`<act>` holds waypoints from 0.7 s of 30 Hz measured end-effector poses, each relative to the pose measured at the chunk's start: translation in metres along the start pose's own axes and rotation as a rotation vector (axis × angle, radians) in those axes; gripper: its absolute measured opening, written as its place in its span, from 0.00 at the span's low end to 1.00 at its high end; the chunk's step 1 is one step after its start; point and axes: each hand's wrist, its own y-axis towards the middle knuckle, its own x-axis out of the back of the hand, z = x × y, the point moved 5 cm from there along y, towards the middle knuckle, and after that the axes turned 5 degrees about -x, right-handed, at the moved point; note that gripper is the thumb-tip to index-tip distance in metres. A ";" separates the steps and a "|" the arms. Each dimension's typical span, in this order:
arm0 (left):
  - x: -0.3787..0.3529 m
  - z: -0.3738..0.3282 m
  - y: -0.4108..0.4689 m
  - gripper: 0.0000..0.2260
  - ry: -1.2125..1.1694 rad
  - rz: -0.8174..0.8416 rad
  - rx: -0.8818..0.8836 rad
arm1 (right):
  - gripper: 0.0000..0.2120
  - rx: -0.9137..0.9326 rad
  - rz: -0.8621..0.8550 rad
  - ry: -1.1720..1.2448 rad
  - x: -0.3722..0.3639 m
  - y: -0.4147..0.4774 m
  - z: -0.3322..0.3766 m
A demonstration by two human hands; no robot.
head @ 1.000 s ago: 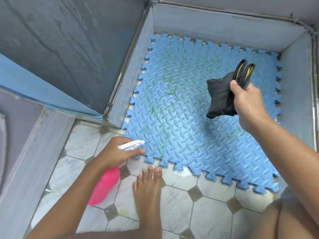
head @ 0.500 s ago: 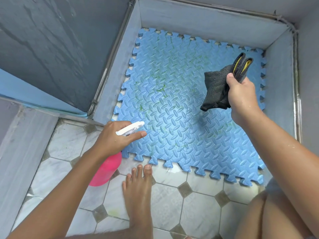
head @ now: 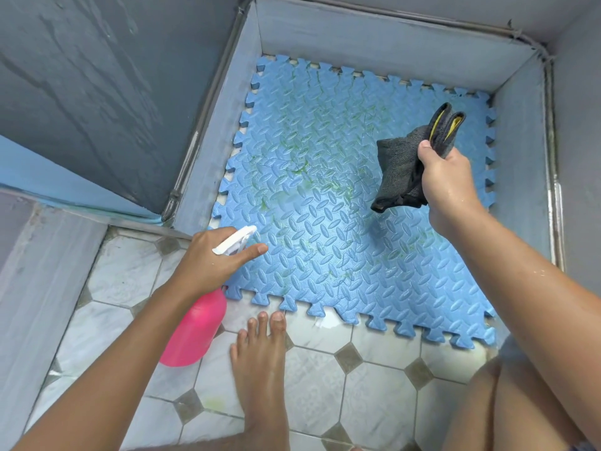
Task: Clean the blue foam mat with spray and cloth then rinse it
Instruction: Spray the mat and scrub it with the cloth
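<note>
Aiming spray bottle (head: 195,330) w/ left hand (head: 211,255), right hand (head: 445,177) raised

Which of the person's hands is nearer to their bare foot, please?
Left. The left hand, gripping the pink spray bottle, is just above the foot; the right hand holds the cloth farther away.

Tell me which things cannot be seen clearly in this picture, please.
- Pink spray bottle: in the head view its neck and trigger are hidden by the left hand; how full it is cannot be told.
- Grey cloth: partly covered by the right hand; its full size is unclear.
- Blue foam mat: the near right corner is hidden by the right forearm.
</note>
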 end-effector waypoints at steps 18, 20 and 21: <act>0.016 0.014 0.002 0.30 0.012 -0.120 0.130 | 0.08 0.035 0.009 -0.076 -0.010 -0.002 -0.012; 0.010 0.015 0.004 0.32 -0.018 -0.031 0.108 | 0.06 0.032 0.014 -0.084 -0.011 -0.001 -0.013; 0.007 0.015 0.003 0.32 0.000 -0.007 0.097 | 0.06 0.031 0.015 -0.089 -0.011 -0.001 -0.014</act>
